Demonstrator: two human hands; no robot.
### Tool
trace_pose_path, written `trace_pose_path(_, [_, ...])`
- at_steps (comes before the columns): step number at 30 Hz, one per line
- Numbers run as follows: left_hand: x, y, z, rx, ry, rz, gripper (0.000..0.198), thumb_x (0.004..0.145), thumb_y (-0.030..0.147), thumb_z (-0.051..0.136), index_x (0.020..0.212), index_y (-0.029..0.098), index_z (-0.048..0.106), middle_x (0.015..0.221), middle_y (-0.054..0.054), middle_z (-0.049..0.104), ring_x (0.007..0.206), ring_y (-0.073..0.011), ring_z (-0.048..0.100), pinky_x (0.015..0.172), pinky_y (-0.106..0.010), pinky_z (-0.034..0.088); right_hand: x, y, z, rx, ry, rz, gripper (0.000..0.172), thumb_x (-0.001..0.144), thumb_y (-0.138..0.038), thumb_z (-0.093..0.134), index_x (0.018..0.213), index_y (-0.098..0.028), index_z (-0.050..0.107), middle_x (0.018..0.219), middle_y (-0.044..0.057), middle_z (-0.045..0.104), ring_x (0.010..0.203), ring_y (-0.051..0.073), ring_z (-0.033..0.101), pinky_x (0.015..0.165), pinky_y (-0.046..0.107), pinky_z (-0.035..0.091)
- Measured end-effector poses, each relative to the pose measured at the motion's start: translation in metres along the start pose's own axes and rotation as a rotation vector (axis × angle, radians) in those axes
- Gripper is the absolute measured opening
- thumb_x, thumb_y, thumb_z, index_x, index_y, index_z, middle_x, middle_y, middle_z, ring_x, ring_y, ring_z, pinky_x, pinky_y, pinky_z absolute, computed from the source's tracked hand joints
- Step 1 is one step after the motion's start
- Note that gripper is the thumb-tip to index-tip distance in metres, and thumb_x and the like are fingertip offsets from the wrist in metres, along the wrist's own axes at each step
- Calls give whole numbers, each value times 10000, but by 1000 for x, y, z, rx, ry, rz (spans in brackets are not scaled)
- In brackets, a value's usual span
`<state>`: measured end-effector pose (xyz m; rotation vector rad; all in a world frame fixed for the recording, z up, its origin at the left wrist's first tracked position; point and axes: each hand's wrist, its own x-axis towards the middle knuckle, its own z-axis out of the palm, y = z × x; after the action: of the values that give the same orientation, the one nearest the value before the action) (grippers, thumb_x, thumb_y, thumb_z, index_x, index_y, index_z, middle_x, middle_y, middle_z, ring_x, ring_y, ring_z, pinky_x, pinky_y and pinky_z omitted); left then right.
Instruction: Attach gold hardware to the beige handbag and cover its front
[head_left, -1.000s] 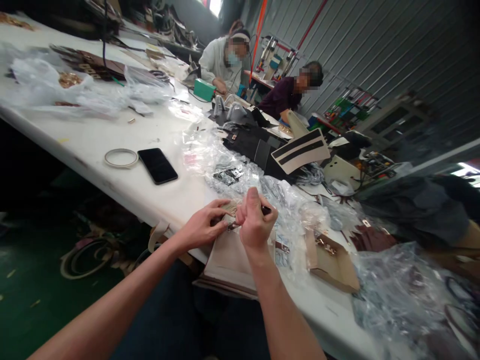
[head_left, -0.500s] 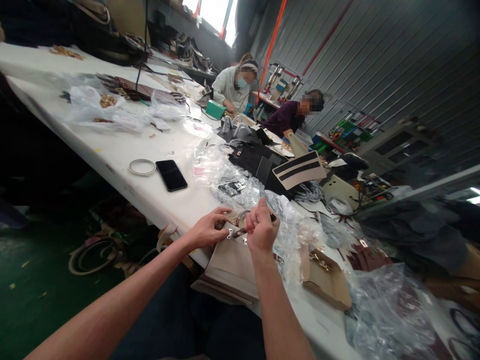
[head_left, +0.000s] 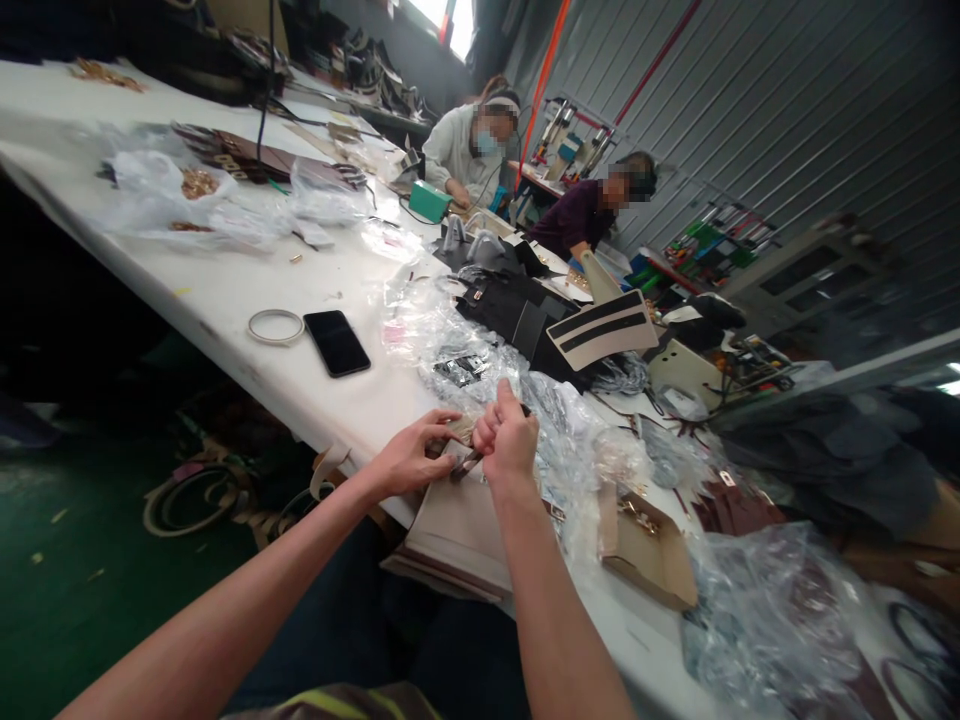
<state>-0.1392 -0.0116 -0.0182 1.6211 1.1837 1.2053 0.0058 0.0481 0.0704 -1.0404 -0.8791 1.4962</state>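
Note:
My right hand (head_left: pixel 510 440) is wrapped in a fist, thumb up, round a dark metal hand tool (head_left: pixel 466 463); whether it is pliers or a screwdriver I cannot tell. The tool's tip points down-left onto the upper edge of a beige leather bag piece (head_left: pixel 454 525), which leans at the table's front edge over my lap. At that same edge, my left hand (head_left: pixel 416 455) pinches the leather between thumb and fingers, right beside the tool tip. The small metal fitting there is mostly hidden by the tool and fingers.
A black phone (head_left: pixel 337 343) and a pale ring (head_left: pixel 275 327) lie to the left. Crumpled clear plastic (head_left: pixel 757 600), a cardboard box (head_left: pixel 649 550) of metal fittings and black bag parts (head_left: pixel 514 310) crowd the right and middle. Two people work across the white table (head_left: pixel 225 290).
Both hands have shifted slightly left in view. The tool tip now covers the silver fitting that showed before, and the tool is tilted more steeply. The view has moved a little.

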Motion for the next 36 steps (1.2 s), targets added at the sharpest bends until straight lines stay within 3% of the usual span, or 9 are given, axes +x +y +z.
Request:
trace_pose_path(5, [-2,2,-1,5,-20,17,286,909,284,706,1143,282,871,1652,-52,602,1478,-338,620,1247,-427,530,23,15,-1,-4,106,98,688,996,-588,811,687,-266,287,546,-121,225,417,64,178,336,219,154])
trace_pose_path(8, [-1,4,-5,-3,-41,18,199,945,364,736,1053,259,866,1664,-71,590,1499,-361,600,1268,-457,506,37,17,0,-15,105,242,658,1020,-585,797,706,-258,320,533,-133,225,427,59,156,343,198,141])
trace_pose_path(11, [0,4,-9,-17,-80,32,279,985,459,748,1131,255,870,1689,-94,567,1543,-391,556,1316,-511,451,37,7,3,-48,50,297,681,1019,-637,783,692,-257,323,514,-130,231,427,61,157,345,201,130])
trace_pose_path(13, [1,4,-11,-18,-88,37,333,997,496,747,1193,255,867,1694,-105,565,1553,-405,545,1322,-528,446,26,-1,4,-16,0,199,727,1007,-672,776,668,-263,279,512,-126,211,422,64,154,344,216,137])
trace_pose_path(18, [2,2,-13,-12,-121,52,324,1020,520,715,1080,236,860,1696,-110,564,1529,-402,567,1306,-540,461,-17,-7,-2,29,33,-359,747,985,-657,796,590,-250,311,507,-97,242,394,73,229,365,254,183])
trace_pose_path(20, [2,3,-14,-25,-128,54,319,1034,506,693,1025,228,848,1702,-113,558,1535,-393,561,1318,-544,443,-29,-2,-3,-13,16,-436,719,997,-638,797,584,-244,361,514,-89,276,395,78,269,385,262,202])
trace_pose_path(29, [-1,4,-11,-22,-105,51,288,1041,453,670,1058,235,856,1710,-108,548,1503,-366,593,1292,-491,469,-40,22,0,-286,28,-532,656,1027,-657,758,623,-251,438,529,-55,403,444,109,400,442,290,309])
trace_pose_path(32, [-1,4,-9,-23,-85,47,298,1032,472,677,979,226,837,1696,-109,563,1498,-377,593,1277,-489,477,-25,14,3,-314,-1,-421,677,982,-685,787,613,-257,414,515,-63,380,434,102,370,411,277,288])
trace_pose_path(36, [-1,3,-7,-18,-71,30,274,1026,448,671,1020,234,842,1681,-94,582,1498,-365,595,1272,-492,473,3,-6,1,-100,39,-242,735,943,-673,822,609,-268,307,497,-105,251,383,76,233,344,264,184])
